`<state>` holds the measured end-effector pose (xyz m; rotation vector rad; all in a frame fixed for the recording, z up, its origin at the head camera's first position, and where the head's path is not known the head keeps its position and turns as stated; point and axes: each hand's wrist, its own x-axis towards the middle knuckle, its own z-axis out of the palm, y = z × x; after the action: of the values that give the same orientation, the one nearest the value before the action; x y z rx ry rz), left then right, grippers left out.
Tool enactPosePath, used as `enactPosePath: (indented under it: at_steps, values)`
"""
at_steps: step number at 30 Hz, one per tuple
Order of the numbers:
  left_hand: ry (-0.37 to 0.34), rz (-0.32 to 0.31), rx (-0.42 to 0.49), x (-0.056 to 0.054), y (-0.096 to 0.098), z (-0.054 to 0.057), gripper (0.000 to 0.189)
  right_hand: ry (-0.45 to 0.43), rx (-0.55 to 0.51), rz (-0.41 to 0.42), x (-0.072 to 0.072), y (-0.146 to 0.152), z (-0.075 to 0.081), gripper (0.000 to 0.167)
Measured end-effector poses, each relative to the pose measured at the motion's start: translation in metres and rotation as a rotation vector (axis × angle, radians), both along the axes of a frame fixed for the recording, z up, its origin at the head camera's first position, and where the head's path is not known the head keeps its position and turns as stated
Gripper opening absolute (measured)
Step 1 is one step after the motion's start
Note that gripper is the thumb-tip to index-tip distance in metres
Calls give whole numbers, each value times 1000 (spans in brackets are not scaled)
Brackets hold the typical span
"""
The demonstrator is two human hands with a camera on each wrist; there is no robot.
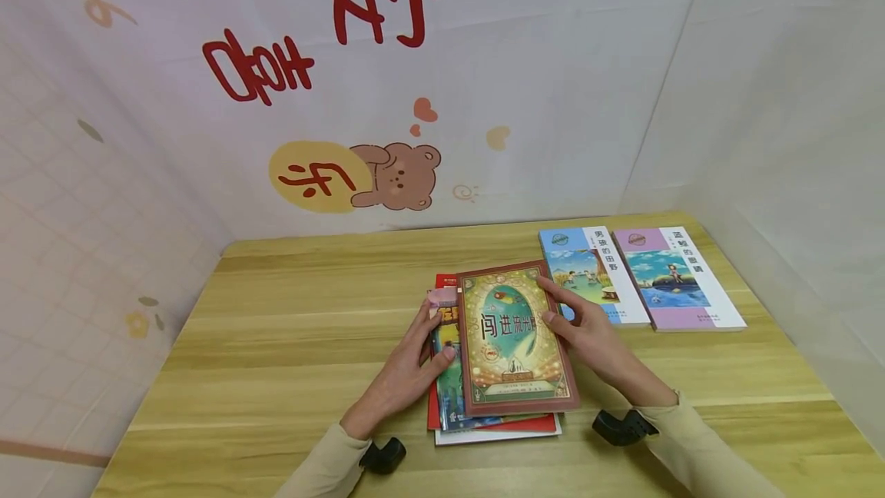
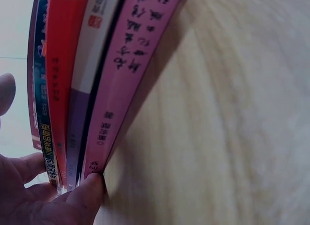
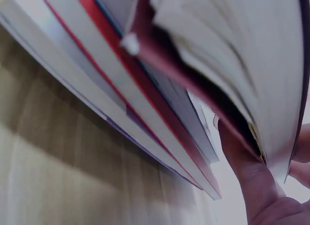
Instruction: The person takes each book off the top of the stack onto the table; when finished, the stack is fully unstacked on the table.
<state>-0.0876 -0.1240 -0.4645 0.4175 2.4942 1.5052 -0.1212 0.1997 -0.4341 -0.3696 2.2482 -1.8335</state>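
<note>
A dark-red-bordered book with a gold and green cover (image 1: 508,375) lies over a stack of books, askew to it. My right hand (image 1: 588,333) pinches it at its right edge; in the right wrist view this book (image 3: 232,51) is raised at an angle from the stack, pages slightly fanned. My left hand (image 1: 411,367) rests at the stack's left side, thumb over a green-blue book (image 1: 451,390). The left wrist view shows its fingers against the spines, among them a red book (image 2: 63,55) and a pink book (image 2: 128,65) at the bottom.
At the back right lie a blue-and-white book (image 1: 588,275) and a pink-and-white book (image 1: 677,279), side by side, face up. All rest on a wood-grain table (image 1: 276,344). A white printed cloth (image 1: 553,60) hangs behind the table and along its sides.
</note>
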Motion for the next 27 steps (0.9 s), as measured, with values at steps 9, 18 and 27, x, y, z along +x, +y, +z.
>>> enactPosePath:
  at_steps: [9, 18, 27]
  values:
    - [-22, 19, 15, 0, 1, 0, 75, 27, -40, -11, 10, 24, 6, 57]
    - [-23, 22, -5, 0, 2, -1, 77, 90, 14, -39, 20, 51, 11, 56]
    - [-30, 18, -12, -2, 0, -1, 79, 14, 42, -16, 30, 75, 19, 56]
